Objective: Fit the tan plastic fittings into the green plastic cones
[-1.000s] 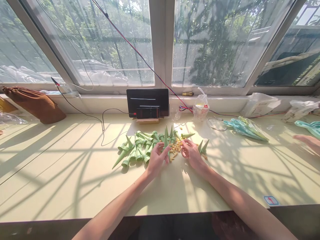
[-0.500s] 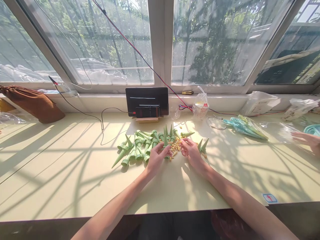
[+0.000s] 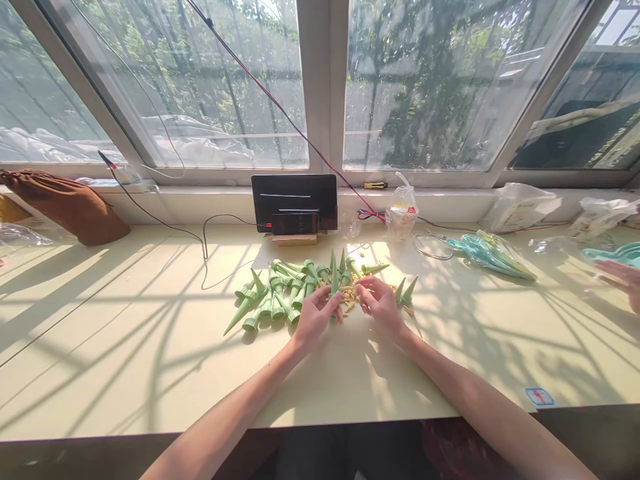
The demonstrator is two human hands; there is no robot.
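Note:
My left hand (image 3: 317,316) is closed around a green plastic spike (image 3: 335,277), whose tip points up. Close to its right, my right hand (image 3: 383,305) has its thumb and fingers pinched together over a scatter of small yellow pegs (image 3: 351,308). Whatever sits between those fingertips is too small to make out. Left of my hands lies a pile of green spikes with ribbed collars (image 3: 277,300), many on their sides. Two more green spikes (image 3: 409,291) stand just right of my right hand.
Behind the pile, a black tablet (image 3: 295,193) leans on a small stand. A plastic-wrapped cup (image 3: 401,212) and a bagged teal bundle (image 3: 490,255) lie farther right. Another person's hand (image 3: 620,277) shows at the right edge. A brown pouch (image 3: 75,207) rests at left.
My right hand has shifted slightly left, toward my left hand. The spike in my left hand sits a bit more to the right. The other person's hand has moved right.

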